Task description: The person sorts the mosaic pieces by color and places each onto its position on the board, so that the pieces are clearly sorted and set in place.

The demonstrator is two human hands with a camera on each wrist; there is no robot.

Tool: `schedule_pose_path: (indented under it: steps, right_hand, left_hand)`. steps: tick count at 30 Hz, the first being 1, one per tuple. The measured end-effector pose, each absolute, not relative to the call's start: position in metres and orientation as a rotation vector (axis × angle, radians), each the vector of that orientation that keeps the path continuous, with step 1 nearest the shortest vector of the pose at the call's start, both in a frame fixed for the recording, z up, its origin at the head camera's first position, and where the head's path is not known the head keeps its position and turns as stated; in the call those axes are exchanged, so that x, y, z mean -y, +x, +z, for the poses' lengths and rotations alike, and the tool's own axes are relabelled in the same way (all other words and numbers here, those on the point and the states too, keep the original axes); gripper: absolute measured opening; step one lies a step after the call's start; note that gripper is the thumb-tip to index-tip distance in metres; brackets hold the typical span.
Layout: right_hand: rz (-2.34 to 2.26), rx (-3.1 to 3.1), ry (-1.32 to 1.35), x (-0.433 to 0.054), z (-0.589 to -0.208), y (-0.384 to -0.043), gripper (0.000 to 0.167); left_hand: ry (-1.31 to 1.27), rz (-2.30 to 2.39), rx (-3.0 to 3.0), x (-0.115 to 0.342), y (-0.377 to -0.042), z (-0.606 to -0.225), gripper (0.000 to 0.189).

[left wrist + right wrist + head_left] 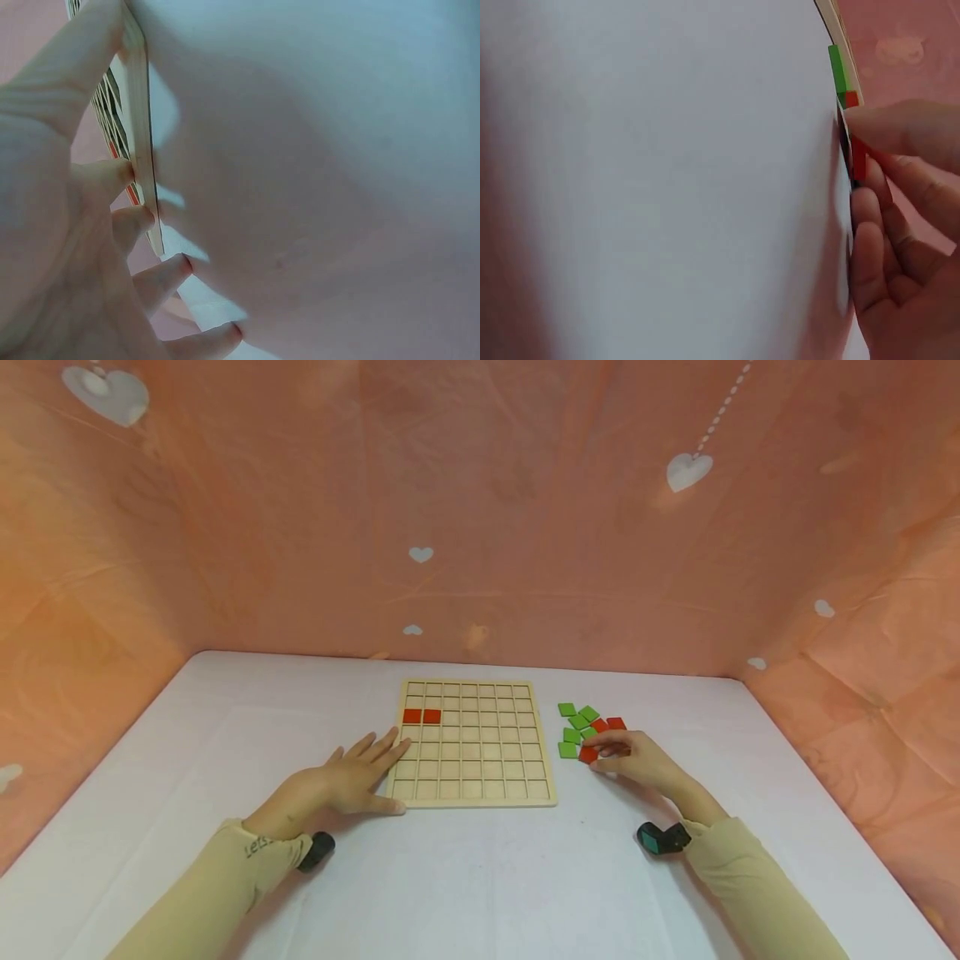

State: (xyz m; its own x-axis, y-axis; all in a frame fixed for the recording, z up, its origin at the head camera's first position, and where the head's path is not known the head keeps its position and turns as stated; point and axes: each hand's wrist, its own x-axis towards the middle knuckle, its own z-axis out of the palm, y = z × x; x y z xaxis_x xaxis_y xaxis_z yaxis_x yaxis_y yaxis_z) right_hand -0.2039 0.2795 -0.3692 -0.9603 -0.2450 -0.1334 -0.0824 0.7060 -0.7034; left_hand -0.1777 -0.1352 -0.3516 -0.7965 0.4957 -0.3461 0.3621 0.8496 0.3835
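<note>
- The right hand pinches a red tile between thumb and fingers, at the near side of the loose tiles right of the board. The tile is thin and held by little more than the fingertips, so it could slip or twist if the pinch loosens.
- The green tiles lie close by, some nearly touching; a low sweep of the fingers could nudge them apart or drag one along.
- More red tiles lie just beyond the hand, partly hidden by it, so a fingertip could catch one by mistake.
- The left hand is spread flat and grips nothing; some of its fingers touch the board's left edge, others the table. A sideways push there could slide or turn the board, as nothing visible fixes it down.
- The left fingertips are near the seated red tiles; a careless lift could knock one out of its cell.
- The pinched tile looks flat, square and plain red; in the right wrist view it stands edge-on, its far part hidden by the fingers.
- The board is pale wood with thin raised ridges making square cells; two neighbouring cells at the left, toward the far side, hold red.
</note>
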Motion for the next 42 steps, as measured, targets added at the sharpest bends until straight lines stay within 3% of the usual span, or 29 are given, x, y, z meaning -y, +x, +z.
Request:
schedule_pose_path:
  steps: [29,42]
  right_hand:
    - [-1.419,-2.512,-0.446,-0.261,-0.372,-0.214,0.044]
    - [-1.442,-2.484,-0.405,-0.243,-0.373,-0.218,0.043]
  left_hand:
    - [0.631,0.422,-2.589,0.136,-0.177,-0.352,0.094]
    - [0.63,0.41,-2.583,0.135,-0.178,-0.353,0.094]
